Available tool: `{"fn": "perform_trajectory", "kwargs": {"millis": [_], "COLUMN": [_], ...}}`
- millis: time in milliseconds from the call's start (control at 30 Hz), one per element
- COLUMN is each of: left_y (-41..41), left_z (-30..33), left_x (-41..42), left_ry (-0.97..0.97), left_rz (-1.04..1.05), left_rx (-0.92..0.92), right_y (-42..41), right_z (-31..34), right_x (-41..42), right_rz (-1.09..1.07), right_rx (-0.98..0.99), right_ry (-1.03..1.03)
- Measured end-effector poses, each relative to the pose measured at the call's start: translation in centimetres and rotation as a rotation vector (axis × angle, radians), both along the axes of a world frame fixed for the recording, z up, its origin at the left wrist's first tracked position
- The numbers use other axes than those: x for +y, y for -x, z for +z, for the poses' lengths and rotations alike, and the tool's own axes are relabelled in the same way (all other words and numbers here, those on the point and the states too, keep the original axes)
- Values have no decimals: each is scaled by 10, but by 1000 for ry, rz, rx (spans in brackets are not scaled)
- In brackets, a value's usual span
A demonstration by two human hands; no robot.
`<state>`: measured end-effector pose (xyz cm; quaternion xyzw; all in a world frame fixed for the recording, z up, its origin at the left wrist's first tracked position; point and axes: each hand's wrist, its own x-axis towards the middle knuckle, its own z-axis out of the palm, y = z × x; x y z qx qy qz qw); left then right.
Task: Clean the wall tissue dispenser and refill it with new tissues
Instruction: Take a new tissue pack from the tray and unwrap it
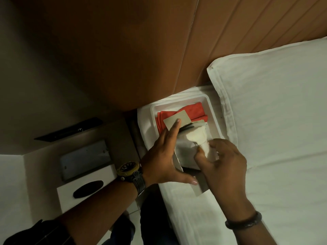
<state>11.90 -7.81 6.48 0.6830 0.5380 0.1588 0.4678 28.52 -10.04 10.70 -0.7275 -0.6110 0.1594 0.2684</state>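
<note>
Writing: none I can read anywhere, incl. on my watch [128,171] face. Tissue dispenser [85,188], white box w/ dark oval slot, sits lower left of frame on the wall, well apart from my hands. My left hand [163,161] lies open, fingers flat on a beige card flap [176,121] at frame centre. My right hand [223,162] pinches a wad of white tissues [198,137] sticking out of the pack. Both are over a white tray [210,110] holding a red cloth [192,112]. Tray rests on a white bed sheet [274,200], pillow [274,94] to the right, brown wall panel [123,50] across the top.
</note>
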Motion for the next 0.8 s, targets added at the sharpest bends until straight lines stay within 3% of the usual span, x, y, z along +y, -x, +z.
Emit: {"fn": "perform_trajectory", "kwargs": {"millis": [267, 400, 567, 700, 800], "left_y": [-2, -6, -6, -7, -9], "left_z": [-6, -7, -3, -1, 0], "left_x": [0, -1, -2, -3, -4], "left_ry": [7, -40, -197, -406, -450], "left_rz": [32, 48, 51, 24, 39], "left_rx": [-57, -79, 0, 53, 41], "right_y": [-18, -66, -123, -105, -82], "right_z": [29, 58, 70, 48, 5], "right_x": [13, 26, 45, 59, 62], "right_rz": [-104, -178, -224, -376, -449], "right_rx": [366, 611, 683, 761, 760], "right_ry": [55, -24, -120, -269, -216]}}
